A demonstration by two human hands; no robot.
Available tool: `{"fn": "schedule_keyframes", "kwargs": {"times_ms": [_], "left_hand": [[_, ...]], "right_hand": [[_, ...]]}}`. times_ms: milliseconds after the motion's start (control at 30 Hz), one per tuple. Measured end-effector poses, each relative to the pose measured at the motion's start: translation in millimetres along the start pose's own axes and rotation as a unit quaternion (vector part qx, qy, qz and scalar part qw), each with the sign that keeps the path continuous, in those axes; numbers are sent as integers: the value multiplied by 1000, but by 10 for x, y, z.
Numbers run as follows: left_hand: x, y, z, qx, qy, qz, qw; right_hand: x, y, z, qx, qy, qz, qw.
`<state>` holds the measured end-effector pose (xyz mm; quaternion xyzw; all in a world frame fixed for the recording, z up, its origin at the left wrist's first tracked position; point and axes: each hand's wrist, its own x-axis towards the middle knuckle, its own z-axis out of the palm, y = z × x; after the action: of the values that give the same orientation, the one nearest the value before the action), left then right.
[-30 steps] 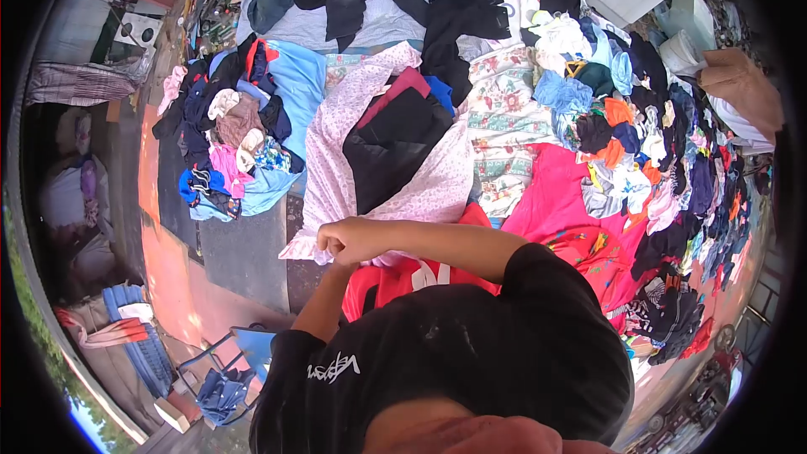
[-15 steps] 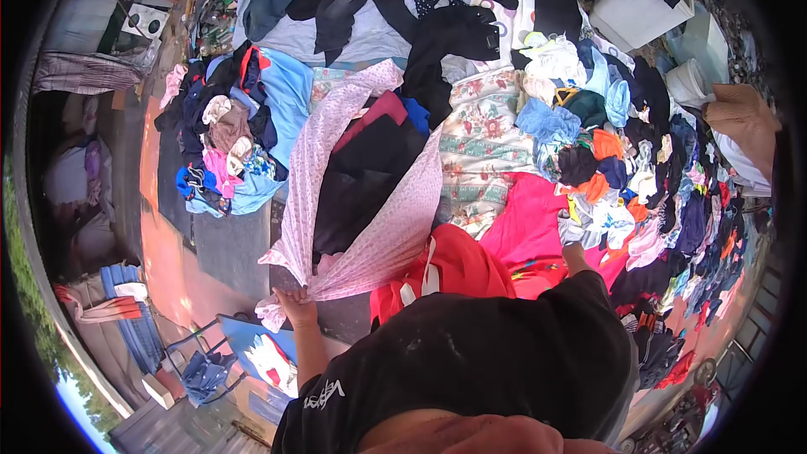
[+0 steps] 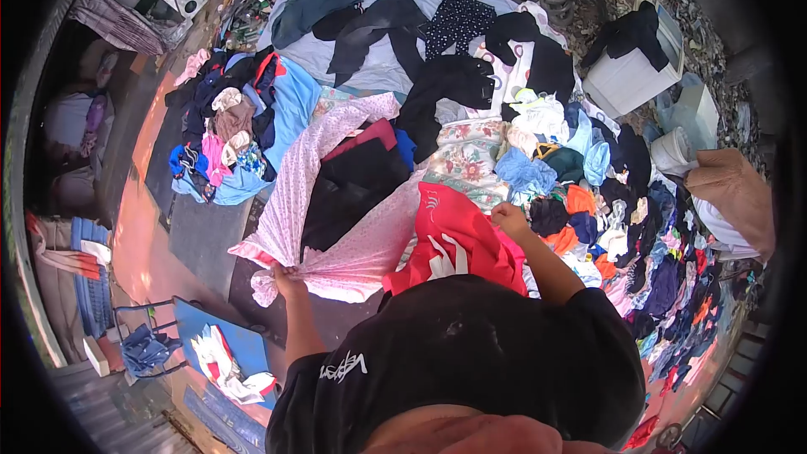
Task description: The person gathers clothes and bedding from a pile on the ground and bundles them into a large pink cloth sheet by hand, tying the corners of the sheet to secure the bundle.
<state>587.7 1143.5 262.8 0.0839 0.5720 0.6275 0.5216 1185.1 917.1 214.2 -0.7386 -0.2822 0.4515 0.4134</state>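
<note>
A pink patterned cloth (image 3: 370, 252) lies spread with a dark heap of folded garments (image 3: 349, 189) between its sides. My left hand (image 3: 290, 279) is closed around the bunched near corner of this cloth, with a loose end hanging below the fist. In front of my body stands a red garment (image 3: 471, 240) with white strips and a small white mark near its upper left edge. My right hand (image 3: 509, 219) has its fingers curled at the garment's upper right edge and appears to grip it. The fingertips are partly hidden.
A large pile of mixed clothes (image 3: 622, 227) spreads along the right. Another clothes pile (image 3: 223, 130) lies at left on light blue cloth. Dark garments (image 3: 378, 29) cover a pale sheet behind. A white bin (image 3: 630, 76) stands back right; a blue chair (image 3: 202, 336) is near left.
My right hand has moved left and away from my body, from the clothes pile to the red garment, which now stands higher. My left hand still holds the cloth corner. The view has shifted.
</note>
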Motion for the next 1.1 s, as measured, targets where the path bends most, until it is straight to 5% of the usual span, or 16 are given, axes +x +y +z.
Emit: {"fn": "schedule_keyframes", "kwargs": {"times_ms": [200, 233, 267, 367, 400, 467, 500, 533, 633, 667, 733, 767, 833, 900, 967, 1100], "left_hand": [[136, -354, 173, 112, 20, 23, 993], [76, -383, 316, 123, 42, 21, 991], [46, -447, 417, 136, 64, 18, 989], [191, -860, 473, 172, 108, 59, 977], [321, -1017, 297, 208, 127, 114, 963], [325, -1067, 267, 682, 130, 234, 680], [213, -1164, 333, 708, 153, 214, 655], [181, -1245, 487, 733, 172, 197, 628], [-31, -1210, 1009, 532, 258, -44, 805], [37, -1390, 1229, 516, 274, -91, 806], [78, -1618, 1595, 513, 295, -162, 790], [120, -1708, 1742, 517, 298, -184, 781], [238, -1844, 1950, 524, 304, -217, 765], [357, -1966, 2062, 532, 309, -239, 752], [421, -2056, 2154, 540, 310, -260, 738], [429, -2302, 2293, 555, 329, -300, 703]], "right_hand": [[652, 673, -895, -57, 72, 213, 973], [815, 966, -1110, -418, -22, 85, 904], [976, 1215, -1307, -711, -112, -58, 692], [1440, 1589, -1758, -687, -232, 76, 685], [1661, 1522, -1802, -535, -151, 229, 799], [2252, 1335, -1866, -148, 53, 487, 859], [2633, 1500, -1935, -409, -131, 317, 846], [3024, 1795, -2027, -668, -195, 84, 713], [4354, 1493, -1915, -646, -226, -29, 728], [4769, 1629, -1867, -568, -109, -25, 815], [5642, 1315, -1839, -561, -152, -44, 813], [5995, 1790, -1713, -383, 41, 35, 922], [6609, 908, -1659, -271, 60, 180, 944], [7190, 1011, -1586, -285, 65, 180, 939], [7707, 1743, -1556, -400, 25, 6, 916], [8381, 1228, -1335, 5, 70, 332, 941]]}}
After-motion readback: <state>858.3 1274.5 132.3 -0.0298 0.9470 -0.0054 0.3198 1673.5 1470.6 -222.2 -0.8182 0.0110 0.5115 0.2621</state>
